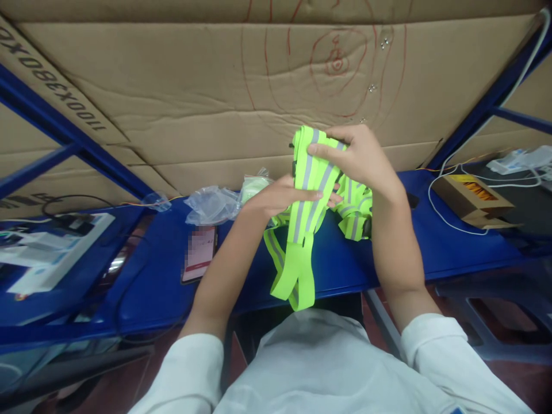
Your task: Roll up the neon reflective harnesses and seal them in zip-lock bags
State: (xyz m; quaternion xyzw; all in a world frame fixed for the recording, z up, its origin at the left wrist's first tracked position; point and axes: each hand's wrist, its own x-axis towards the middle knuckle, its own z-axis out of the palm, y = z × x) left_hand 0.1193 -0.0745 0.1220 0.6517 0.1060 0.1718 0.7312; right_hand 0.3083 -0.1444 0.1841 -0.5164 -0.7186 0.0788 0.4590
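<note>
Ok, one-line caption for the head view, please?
Both hands, left hand and right hand, hold a neon-yellow reflective strap vest above a blue table.

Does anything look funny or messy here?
Yes: red scribbled rings are drawn on the cardboard wall. Crumpled plastic bags lie loose on the blue table. The vest held by the left hand and right hand dangles off the table's edge.
</note>
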